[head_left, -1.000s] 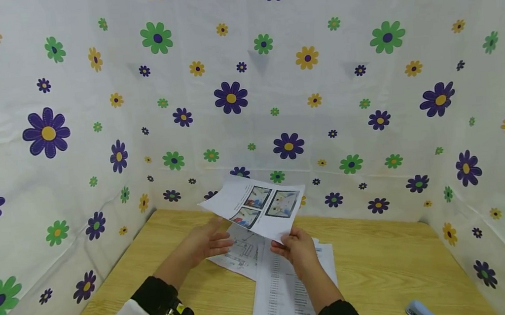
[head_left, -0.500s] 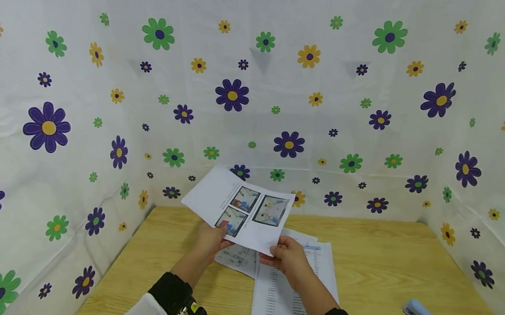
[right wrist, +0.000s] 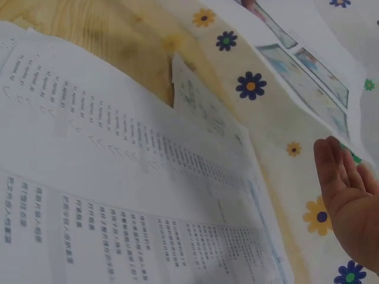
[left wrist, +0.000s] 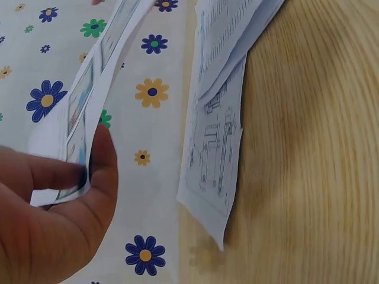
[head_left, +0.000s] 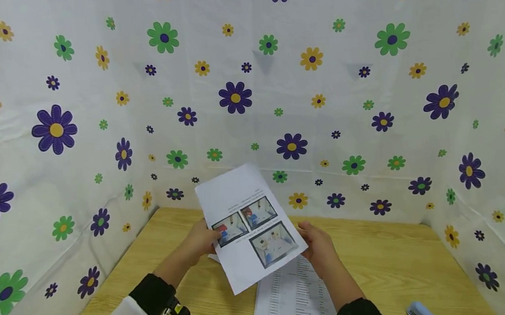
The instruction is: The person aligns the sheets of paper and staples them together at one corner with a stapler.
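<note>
A white printed sheet (head_left: pixel 224 194) with three framed photos hangs tilted above the table in the head view. My left hand (head_left: pixel 200 241) pinches its left edge between thumb and fingers; the left wrist view shows the sheet (left wrist: pixel 109 77) bending away from that grip. At the sheet's right edge, my right hand (head_left: pixel 319 248) has its fingers extended close to the paper. In the right wrist view those fingers (right wrist: pixel 327 163) look straight and just below the sheet; contact is hard to tell. Under the sheet lie pages with columns of text (head_left: pixel 290 295) and a line-drawing page (left wrist: pixel 210 160).
A light blue stapler-like object (head_left: pixel 420 311) lies at the table's front right, cut off by the frame. The wooden table (head_left: pixel 390 265) meets a flower-print cloth (head_left: pixel 347 120) at the back and both sides. Black straps with small cameras circle both wrists.
The photo sheet has turned, its printed side now facing more toward me. My left hand has gone from loose beside it to pinching it; my right hand has let go of its corner.
</note>
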`<state>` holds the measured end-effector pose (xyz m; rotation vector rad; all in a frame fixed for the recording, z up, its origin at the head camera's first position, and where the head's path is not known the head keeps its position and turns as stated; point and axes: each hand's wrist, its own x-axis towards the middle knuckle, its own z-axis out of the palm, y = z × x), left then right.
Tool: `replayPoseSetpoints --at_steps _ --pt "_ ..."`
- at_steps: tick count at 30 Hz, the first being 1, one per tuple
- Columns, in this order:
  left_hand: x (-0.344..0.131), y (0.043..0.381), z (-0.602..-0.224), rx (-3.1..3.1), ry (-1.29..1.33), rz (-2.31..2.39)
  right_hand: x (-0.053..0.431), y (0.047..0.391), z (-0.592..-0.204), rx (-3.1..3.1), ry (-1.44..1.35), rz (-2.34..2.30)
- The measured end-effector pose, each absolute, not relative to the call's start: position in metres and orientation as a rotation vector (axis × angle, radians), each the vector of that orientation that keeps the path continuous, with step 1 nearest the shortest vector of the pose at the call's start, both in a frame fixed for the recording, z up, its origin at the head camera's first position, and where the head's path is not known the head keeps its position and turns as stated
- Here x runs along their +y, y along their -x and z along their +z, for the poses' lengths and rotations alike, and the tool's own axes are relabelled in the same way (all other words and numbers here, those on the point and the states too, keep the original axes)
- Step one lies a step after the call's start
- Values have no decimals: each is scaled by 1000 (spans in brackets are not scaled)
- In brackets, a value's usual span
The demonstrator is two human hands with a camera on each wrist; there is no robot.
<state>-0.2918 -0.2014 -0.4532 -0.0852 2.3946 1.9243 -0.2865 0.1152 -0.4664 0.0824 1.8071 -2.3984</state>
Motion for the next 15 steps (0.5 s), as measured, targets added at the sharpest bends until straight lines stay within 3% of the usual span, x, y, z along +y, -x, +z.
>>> replayPoseSetpoints --at_steps 15 --pt "-181 277 -442 2394 -158 1555 121 281 -453 2323 -40 -1964"
